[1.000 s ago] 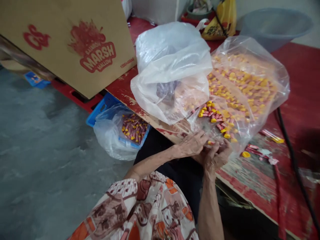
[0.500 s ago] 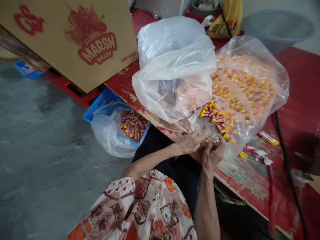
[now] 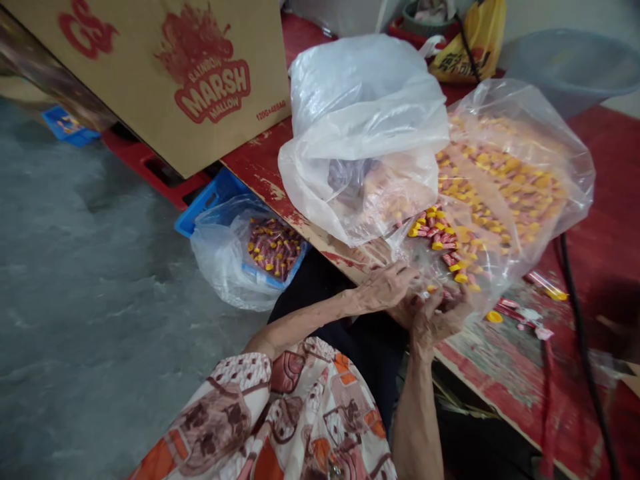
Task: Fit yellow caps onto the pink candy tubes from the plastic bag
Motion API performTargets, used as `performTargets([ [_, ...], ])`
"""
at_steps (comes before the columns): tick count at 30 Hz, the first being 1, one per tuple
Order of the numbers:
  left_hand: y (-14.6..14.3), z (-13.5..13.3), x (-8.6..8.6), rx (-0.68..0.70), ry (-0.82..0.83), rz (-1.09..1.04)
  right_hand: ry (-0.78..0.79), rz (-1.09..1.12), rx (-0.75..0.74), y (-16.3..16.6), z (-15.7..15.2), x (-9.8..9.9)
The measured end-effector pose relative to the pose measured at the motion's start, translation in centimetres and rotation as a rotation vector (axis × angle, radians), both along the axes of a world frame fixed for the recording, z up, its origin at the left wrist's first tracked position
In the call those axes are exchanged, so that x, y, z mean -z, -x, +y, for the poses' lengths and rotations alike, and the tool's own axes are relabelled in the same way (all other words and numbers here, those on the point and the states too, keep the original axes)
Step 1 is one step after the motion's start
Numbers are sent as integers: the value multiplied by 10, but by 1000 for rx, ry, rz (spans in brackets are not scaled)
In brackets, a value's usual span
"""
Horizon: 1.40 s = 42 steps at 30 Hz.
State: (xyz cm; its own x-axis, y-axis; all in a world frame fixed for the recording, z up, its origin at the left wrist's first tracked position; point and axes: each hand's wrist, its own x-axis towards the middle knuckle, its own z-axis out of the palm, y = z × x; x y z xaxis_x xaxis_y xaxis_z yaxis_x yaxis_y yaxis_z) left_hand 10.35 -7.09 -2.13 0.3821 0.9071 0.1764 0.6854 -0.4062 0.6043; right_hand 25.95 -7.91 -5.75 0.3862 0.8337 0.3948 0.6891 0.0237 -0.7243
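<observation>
My left hand (image 3: 388, 288) is at the table edge, its fingers curled together beside crumpled clear film; whatever is between them is too small to make out. To its right, my right hand (image 3: 440, 316) curls around small red tubes with yellow caps (image 3: 449, 297), partly hidden by the fingers. Just beyond both hands, loose yellow-capped tubes (image 3: 434, 227) spill from the mouth of a large clear plastic bag (image 3: 570, 160) full of the same pieces. Against that bag leans a whitish plastic bag (image 3: 365, 100), its opening facing me.
A marshmallow carton (image 3: 220, 40) stands at the left. Below the table edge, a blue crate (image 3: 187, 223) holds a bag of capped tubes (image 3: 274, 248). A black cable (image 3: 575, 320), wrapper scraps (image 3: 525, 317) and a clear capped tube (image 3: 547, 285) lie on the red table (image 3: 525, 380).
The whole view has shifted, so the scene sits slightly farther right. My left hand has drawn a little away from my right, whose fingers now curl over several tubes.
</observation>
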Motion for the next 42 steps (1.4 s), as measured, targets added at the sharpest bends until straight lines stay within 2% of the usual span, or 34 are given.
performTargets([
  [6,6,-6,-4,-5,97,118,20,-13,-42,0,1,2],
  [10,5,-7,-2,6,30,40,18,-7,-33,-1,1,1],
  [15,6,-6,2,-64,156,-21,68,-31,-76,1,3,-4],
  [19,9,-7,-5,-145,114,-62,58,-32,-97,1,3,-5],
  [25,8,-2,-17,-45,224,189,79,-40,-54,0,3,-1],
  [30,4,-3,-12,-55,129,110,48,-9,-25,-2,2,2],
  [32,6,-2,-9,-81,159,84,76,-12,-61,-2,4,4],
  [35,17,-1,-6,-122,252,33,123,-32,-98,-1,7,5],
  [38,41,-10,-5,-174,258,-107,100,-34,-69,-2,8,5],
  [40,68,-24,-3,-276,229,-218,110,-6,-54,-2,8,5],
  [42,101,-45,4,-452,187,-197,138,42,-68,-3,8,5],
])
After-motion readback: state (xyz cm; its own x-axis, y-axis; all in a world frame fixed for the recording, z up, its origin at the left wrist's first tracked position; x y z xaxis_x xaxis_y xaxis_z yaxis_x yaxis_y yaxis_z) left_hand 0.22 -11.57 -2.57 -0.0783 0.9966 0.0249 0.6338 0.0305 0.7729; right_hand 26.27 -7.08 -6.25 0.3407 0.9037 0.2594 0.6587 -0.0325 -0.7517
